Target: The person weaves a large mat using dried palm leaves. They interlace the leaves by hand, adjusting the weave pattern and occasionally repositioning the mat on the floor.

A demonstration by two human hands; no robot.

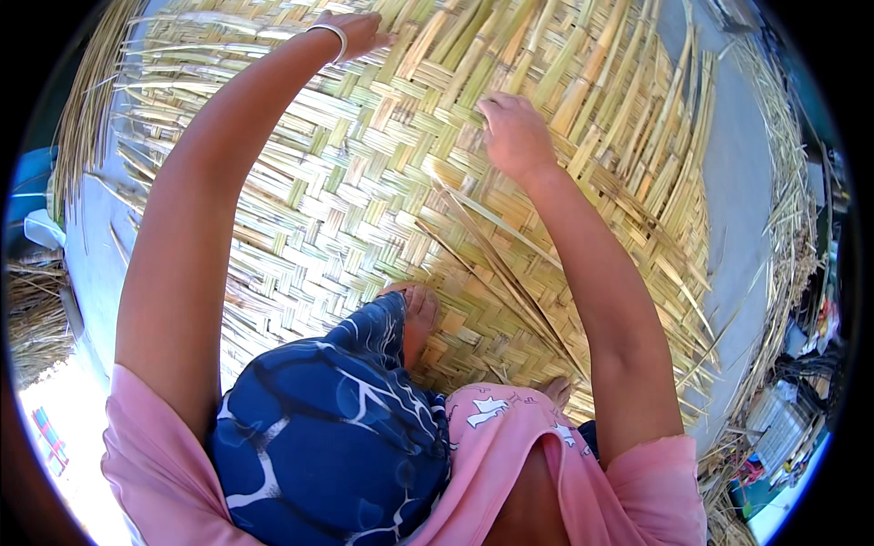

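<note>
A large mat [319, 209] of flat, split reed strips in pale green and straw yellow lies under me, woven in a zigzag pattern. My left hand [355, 36], with a white bangle at the wrist, reaches to its far side. The fingers there are apart and touch the weave beside unwoven strip ends. Nearer and to the right, my right hand [517, 136] is closed, its curled fingers pressed at a greenish reed strip [473, 86]; the fingertips are partly hidden. Several loose strips [501, 268] lie across the mat below that hand.
Long unwoven strip ends [628, 100] fan out from the mat's far right and left sides. My bare foot [421, 318] rests on the weave. Grey floor [742, 227] borders the mat. A reed bundle [91, 100] lies at far left; reed scraps [783, 209] and clutter line the right.
</note>
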